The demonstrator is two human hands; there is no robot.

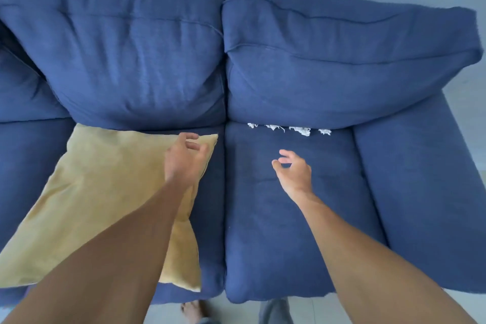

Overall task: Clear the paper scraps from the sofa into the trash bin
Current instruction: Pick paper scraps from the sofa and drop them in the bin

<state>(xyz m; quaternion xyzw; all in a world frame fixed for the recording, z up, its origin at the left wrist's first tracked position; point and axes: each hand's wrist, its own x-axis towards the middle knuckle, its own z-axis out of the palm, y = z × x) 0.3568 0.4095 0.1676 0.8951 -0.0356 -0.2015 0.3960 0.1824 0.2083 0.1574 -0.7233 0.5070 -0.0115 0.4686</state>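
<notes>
Several white paper scraps (289, 129) lie in a row at the back of the right seat cushion (294, 231) of a blue sofa, partly tucked under the right back cushion (339, 60). My right hand (292, 169) hovers over that seat cushion, a short way in front of the scraps, fingers apart and holding nothing. My left hand (185, 156) is over the far right corner of a yellow pillow (100, 205), fingers curled and loose, gripping nothing. No trash bin is in view.
The yellow pillow lies flat on the left seat cushion. A left back cushion (126, 55) leans behind it. The sofa's right armrest (426, 179) borders the right seat. Pale floor and my feet (192, 310) show below the sofa's front edge.
</notes>
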